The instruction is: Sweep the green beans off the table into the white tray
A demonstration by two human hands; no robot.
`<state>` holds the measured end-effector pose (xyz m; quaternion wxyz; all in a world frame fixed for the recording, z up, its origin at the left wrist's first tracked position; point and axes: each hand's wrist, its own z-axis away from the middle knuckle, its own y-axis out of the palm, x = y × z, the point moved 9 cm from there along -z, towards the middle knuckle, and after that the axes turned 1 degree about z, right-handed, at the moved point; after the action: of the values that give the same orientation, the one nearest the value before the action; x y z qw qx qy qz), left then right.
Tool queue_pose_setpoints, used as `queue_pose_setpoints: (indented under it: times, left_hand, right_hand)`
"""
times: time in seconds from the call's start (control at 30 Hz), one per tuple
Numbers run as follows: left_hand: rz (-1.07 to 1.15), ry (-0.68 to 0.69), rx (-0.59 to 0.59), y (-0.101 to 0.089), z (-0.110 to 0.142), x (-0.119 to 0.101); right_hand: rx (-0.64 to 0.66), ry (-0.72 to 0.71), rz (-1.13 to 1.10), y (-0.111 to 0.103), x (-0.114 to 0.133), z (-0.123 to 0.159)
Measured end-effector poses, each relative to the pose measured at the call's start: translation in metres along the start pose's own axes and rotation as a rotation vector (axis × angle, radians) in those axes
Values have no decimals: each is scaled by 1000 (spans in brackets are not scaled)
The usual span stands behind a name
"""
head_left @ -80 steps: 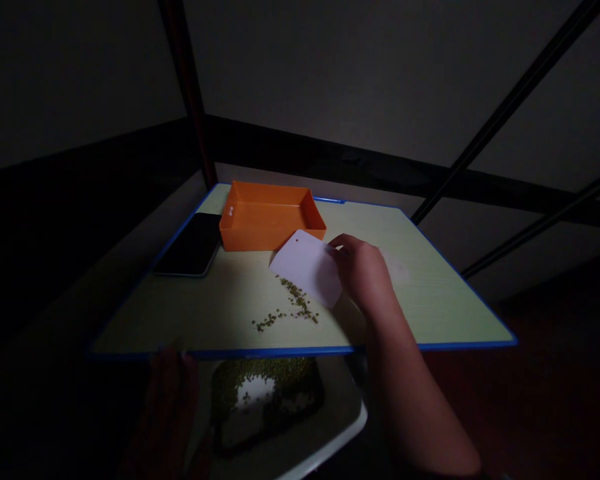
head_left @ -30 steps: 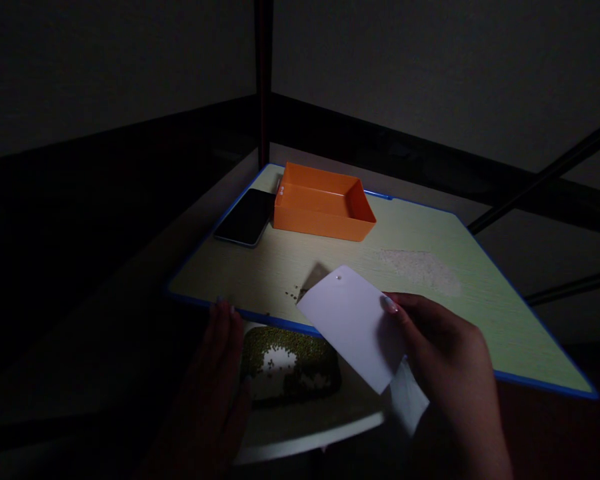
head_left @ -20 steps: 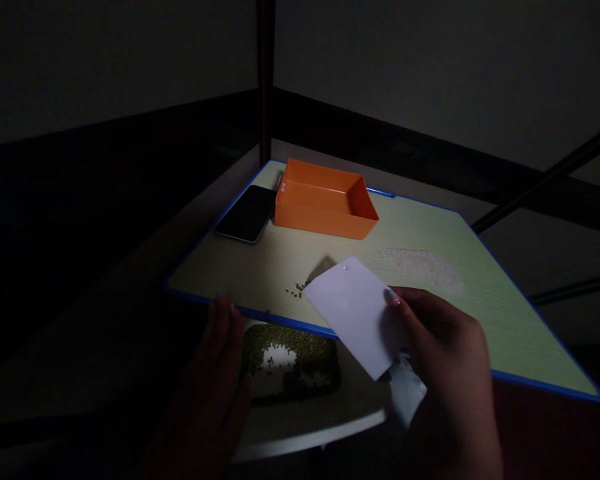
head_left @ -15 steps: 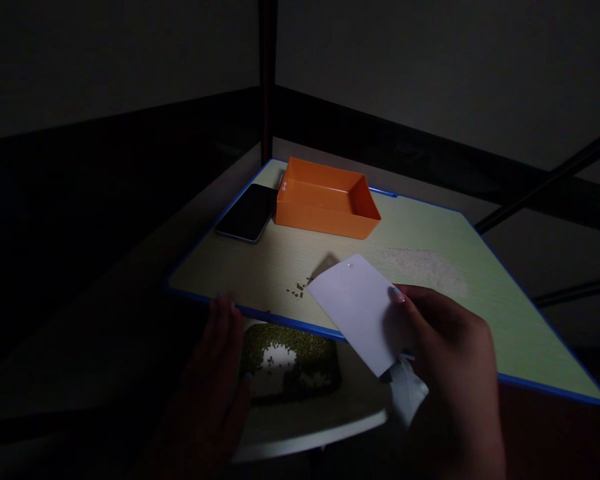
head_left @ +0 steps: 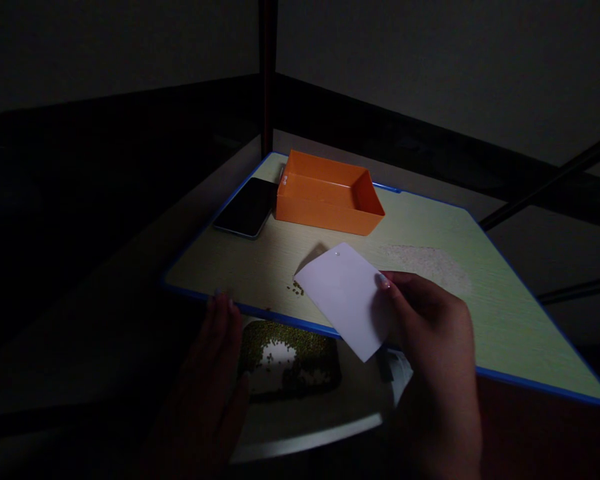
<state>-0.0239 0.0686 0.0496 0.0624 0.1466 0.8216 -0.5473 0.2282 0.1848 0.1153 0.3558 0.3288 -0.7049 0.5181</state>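
Right hand (head_left: 430,340) pinches a white card (head_left: 345,300) between thumb and fingers; left hand (head_left: 210,373) open, fingers extended, fingertips at the blue near edge of the board (head_left: 520,333), its palm too dark to read. Low in view, below that edge, a pale surface (head_left: 325,437) with a rounded front bears many green grains (head_left: 295,333), spread about a whitish patch; whether a tray contains them cannot be told. Crumpled translucent film (head_left: 401,370) shows just beside the right hand, partly hidden. Card is tilted, overlapping the board's near edge in view, a small round mark near its far corner. A few loose grains (head_left: 296,289) lie on the board by the card's left corner. Farther right: a pale speckled patch (head_left: 430,263) on the board. Beyond, at left, a black flat-screened device (head_left: 247,207) lies flat, just beside an orange box (head_left: 325,215), open-topped and upright. Farthest: dim wall panels (head_left: 430,80).
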Motion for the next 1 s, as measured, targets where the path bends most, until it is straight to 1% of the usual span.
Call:
queue_pose_setpoints:
  times: [0.1, 0.23, 0.3, 0.4, 0.57, 0.73, 0.83, 1.0]
  left_hand:
    - [-16, 15, -2, 0, -1, -1]
    - [-14, 2, 0, 1, -3, 0]
    - [-3, -1, 0, 1, -3, -1]
    - [12, -17, 6, 1, -2, 0]
    - [-19, 0, -2, -2, -2, -1]
    - [-20, 10, -7, -3, -4, -4]
    - [-16, 9, 2, -2, -4, -4]
    - [-5, -14, 13, -1, -3, 0]
  right_hand:
    - [17, 0, -20, 4, 3, -1]
    - [39, 3, -31, 8, 6, -1]
    - [21, 10, -50, 5, 6, 0]
    - [-18, 37, -59, -6, 3, 6]
    - [7, 106, -93, -19, -2, 20]
    - [32, 83, -37, -19, 2, 25]
    - [14, 87, -26, -18, 4, 24]
    - [18, 91, -48, -20, -2, 22]
